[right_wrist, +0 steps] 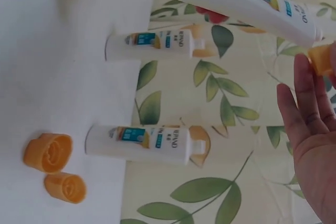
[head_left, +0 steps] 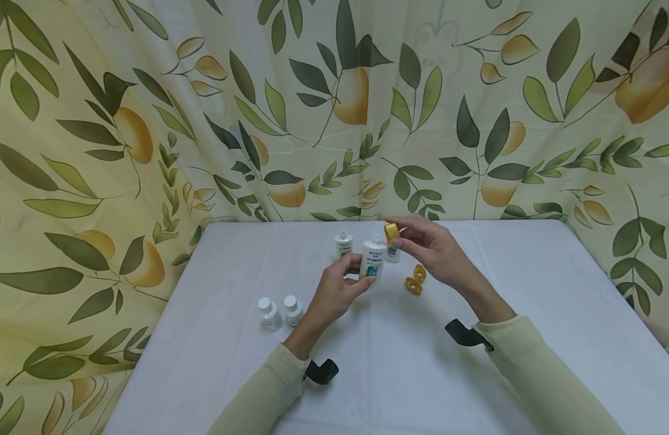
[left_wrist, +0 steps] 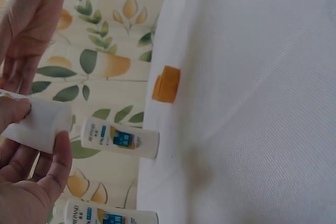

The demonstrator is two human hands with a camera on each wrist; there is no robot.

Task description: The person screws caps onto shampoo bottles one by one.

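Note:
Above the table, my left hand point(head_left: 336, 289) grips a white labelled bottle point(head_left: 373, 257) around its lower part, its narrow neck bare at the top. My right hand point(head_left: 434, 249) pinches an orange-yellow flip cap point(head_left: 391, 232) between thumb and fingers, just beside that neck. In the right wrist view the cap point(right_wrist: 319, 59) is close to the mouth of the tilted bottle point(right_wrist: 252, 6). Two similar bottles without caps stand behind: one bottle point(head_left: 343, 243) left of the held one, the other bottle point(head_left: 392, 255) partly hidden at its right.
Two loose orange caps, a nearer cap point(head_left: 413, 286) and a farther cap point(head_left: 419, 273), lie right of the bottles. Left of my left forearm stand two small white-capped bottles, one bottle point(head_left: 270, 315) beside another bottle point(head_left: 293, 310). A leaf-patterned curtain point(head_left: 323, 151) hangs behind the white-covered table point(head_left: 214, 266).

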